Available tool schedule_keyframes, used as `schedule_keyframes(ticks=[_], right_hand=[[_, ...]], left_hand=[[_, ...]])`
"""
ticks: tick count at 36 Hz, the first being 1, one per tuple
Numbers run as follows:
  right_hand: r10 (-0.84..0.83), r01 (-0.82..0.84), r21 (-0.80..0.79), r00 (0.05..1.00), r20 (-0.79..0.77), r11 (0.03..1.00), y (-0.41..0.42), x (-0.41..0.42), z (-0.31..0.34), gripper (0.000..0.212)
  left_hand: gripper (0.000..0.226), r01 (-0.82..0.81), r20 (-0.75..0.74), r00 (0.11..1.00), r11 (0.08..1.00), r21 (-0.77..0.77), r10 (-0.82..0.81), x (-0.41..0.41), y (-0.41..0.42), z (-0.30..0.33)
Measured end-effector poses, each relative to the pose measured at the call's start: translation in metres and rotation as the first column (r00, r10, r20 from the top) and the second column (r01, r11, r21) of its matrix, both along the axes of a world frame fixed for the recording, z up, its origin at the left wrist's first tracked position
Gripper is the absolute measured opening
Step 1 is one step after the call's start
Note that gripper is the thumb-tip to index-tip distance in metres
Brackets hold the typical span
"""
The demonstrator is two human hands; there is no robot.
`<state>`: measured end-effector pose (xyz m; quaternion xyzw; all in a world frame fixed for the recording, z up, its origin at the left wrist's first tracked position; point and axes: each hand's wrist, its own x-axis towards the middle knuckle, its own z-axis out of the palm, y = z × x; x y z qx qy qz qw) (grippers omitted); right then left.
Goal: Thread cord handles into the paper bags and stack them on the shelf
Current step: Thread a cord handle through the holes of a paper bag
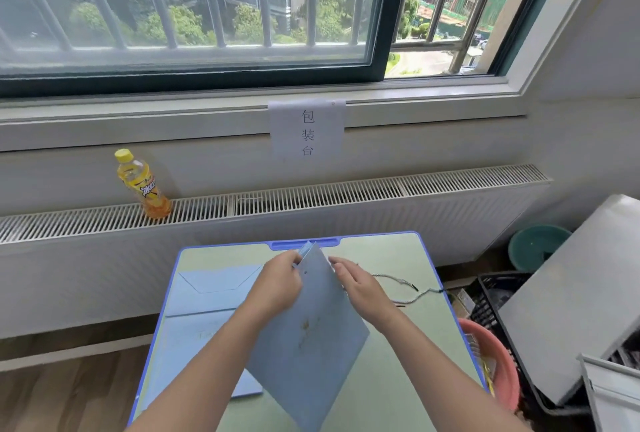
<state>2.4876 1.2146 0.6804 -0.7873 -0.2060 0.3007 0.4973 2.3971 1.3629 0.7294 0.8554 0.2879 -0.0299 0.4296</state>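
Observation:
A flat light-blue paper bag (308, 338) is held tilted above the small green table (388, 393), its open top edge pointing away from me. My left hand (280, 282) pinches the bag's top left edge near a punched hole. On the bag's upper right edge rests my right hand (353, 281), fingers fairly straight. Another flat blue paper bag (204, 300) lies on the table's left half. Grey cord handles (401, 287) lie loose on the table to the right of my right hand.
A yellow drink bottle (143, 185) stands on the radiator (346, 194) under the window. Right of the table are a pink basin (498, 365), a black crate (491, 300), a teal bucket (533, 244) and a white board (581, 296). A paper sign (307, 130) hangs from the sill.

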Motion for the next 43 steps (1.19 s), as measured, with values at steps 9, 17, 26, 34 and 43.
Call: schedule_keyframes(ticks=[9,17,26,34,43], right_hand=[[-0.138,0.155,-0.206,0.986,0.094,0.966,-0.021,0.034,-0.050,0.041],[-0.091,0.174,-0.380,0.970,0.225,0.909,-0.009,0.069,-0.098,0.025],[0.060,0.162,-0.601,0.941,0.333,0.783,0.013,0.089,-0.124,0.018],[-0.021,0.159,-0.495,0.962,0.274,0.854,0.010,0.081,-0.122,0.022],[-0.190,0.194,-0.154,0.981,0.039,0.969,-0.002,0.051,-0.062,0.010]], left_hand=[[0.028,-0.172,-0.118,0.980,0.980,-0.101,0.160,-0.009,0.015,-0.032],[0.029,-0.264,-0.168,0.957,0.950,-0.165,0.237,-0.011,0.015,-0.043],[0.029,-0.319,-0.199,0.941,0.914,-0.251,0.273,-0.017,0.013,-0.046],[0.029,-0.320,-0.202,0.940,0.912,-0.257,0.274,-0.023,0.017,-0.048],[0.049,-0.241,-0.065,0.970,0.952,-0.187,0.233,-0.030,0.011,-0.051]])
